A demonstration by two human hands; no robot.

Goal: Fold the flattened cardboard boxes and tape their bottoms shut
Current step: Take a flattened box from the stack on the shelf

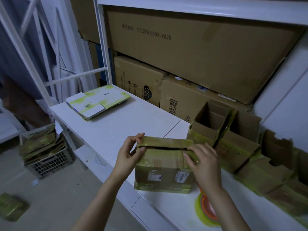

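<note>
While the box (pixel 164 165) stands on the table (pixel 116 127), left hand (pixel 129 153) pinches 1 flap, right hand (pixel 202 161) presses flat, fingers spread.

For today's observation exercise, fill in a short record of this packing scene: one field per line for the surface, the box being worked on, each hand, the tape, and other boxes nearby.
surface: white table
box in work: cardboard box standing on the table, top flaps nearly closed with a dark gap between them
left hand: left hand gripping the box's left flap edge
right hand: right hand pressing the flaps on the right
tape: tape roll lying on the table under the right wrist
finished boxes: open boxes grouped at right
flat stock: flattened boxes stacked at the far left of the table
</note>
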